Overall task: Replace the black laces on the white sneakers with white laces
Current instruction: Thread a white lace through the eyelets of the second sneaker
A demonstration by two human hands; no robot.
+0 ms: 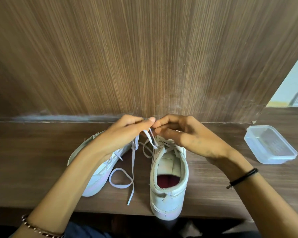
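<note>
Two white sneakers stand on a wooden shelf. The right sneaker (169,182) points away from me, its heel over the front edge, white lace threaded through its eyelets. The left sneaker (100,170) lies tilted on its side under my left forearm. My left hand (120,136) and my right hand (184,134) meet above the right sneaker's tongue, and each pinches a strand of the white lace (149,134) between thumb and fingers. A loose white lace (122,179) loops down between the two shoes. No black lace is in view.
A clear plastic lidded box (270,145) sits on the shelf at the right. A brown wooden panel (144,57) rises right behind the shoes. The shelf's front edge runs just below the heels, with dark clothing beneath it.
</note>
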